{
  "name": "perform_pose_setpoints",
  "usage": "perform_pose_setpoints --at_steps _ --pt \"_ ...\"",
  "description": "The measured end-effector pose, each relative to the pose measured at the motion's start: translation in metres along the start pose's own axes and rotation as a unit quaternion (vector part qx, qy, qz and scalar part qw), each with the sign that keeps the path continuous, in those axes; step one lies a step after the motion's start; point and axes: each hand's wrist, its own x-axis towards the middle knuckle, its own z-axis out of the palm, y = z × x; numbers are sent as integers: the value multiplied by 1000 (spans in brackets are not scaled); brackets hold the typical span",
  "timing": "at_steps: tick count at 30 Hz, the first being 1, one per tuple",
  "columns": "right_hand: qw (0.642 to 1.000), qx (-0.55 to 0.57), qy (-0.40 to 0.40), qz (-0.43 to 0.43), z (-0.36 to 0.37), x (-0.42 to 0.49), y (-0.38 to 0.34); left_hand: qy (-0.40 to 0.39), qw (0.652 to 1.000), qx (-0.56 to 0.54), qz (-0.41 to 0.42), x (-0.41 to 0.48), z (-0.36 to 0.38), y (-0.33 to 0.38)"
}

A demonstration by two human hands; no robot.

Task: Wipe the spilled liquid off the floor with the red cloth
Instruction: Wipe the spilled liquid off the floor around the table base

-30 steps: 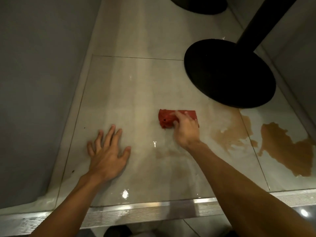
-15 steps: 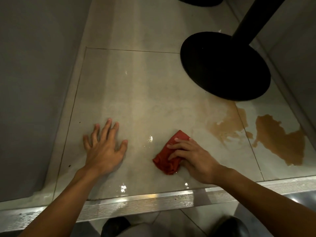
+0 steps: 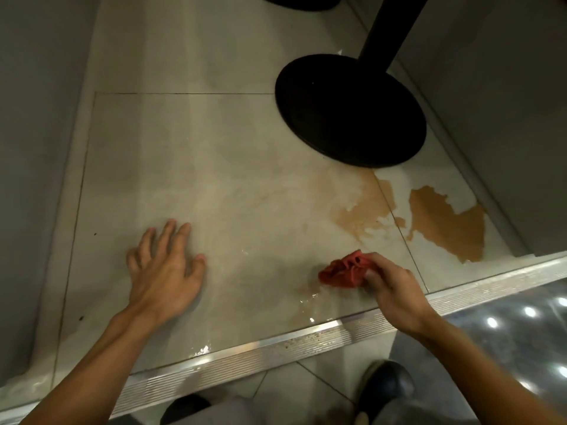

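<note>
Gripping the crumpled red cloth (image 3: 340, 271), right hand (image 3: 395, 289) is sitting nearer the brown spilled liquid (image 3: 448, 222), lying ahead-right; left hand (image 3: 165, 271) is resting flat, fingers spread, on pale tiled floor (image 3: 184, 148).

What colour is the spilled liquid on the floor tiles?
Brown; the spilled liquid shows best in the head view.

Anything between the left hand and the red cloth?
Head view: only floor tile, wet and shiny, no object. The left hand lies flat on it; the right hand grips the cloth.
</note>
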Motion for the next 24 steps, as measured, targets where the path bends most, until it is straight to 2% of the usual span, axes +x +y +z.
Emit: perform_pose_setpoints --at_steps 3,5,8,12,19,24 --pt "988 -48 142 29 -9 -7 8 -51 998 11 27 3 7 18" --pt "976 -96 187 61 -8 -9 13 -63 998 13 24 2 13 18" --pt "963 -162 168 137 10 -13 14 -60 997 17 33 0 17 11" --pt "937 -203 181 219 47 -22 -7 -56 998 18 32 0 18 8" --pt "938 -261 109 202 108 -40 -64 -53 998 8 31 0 21 9" --pt "948 -246 48 196 130 -44 -93 -42 999 5 32 0 23 8"
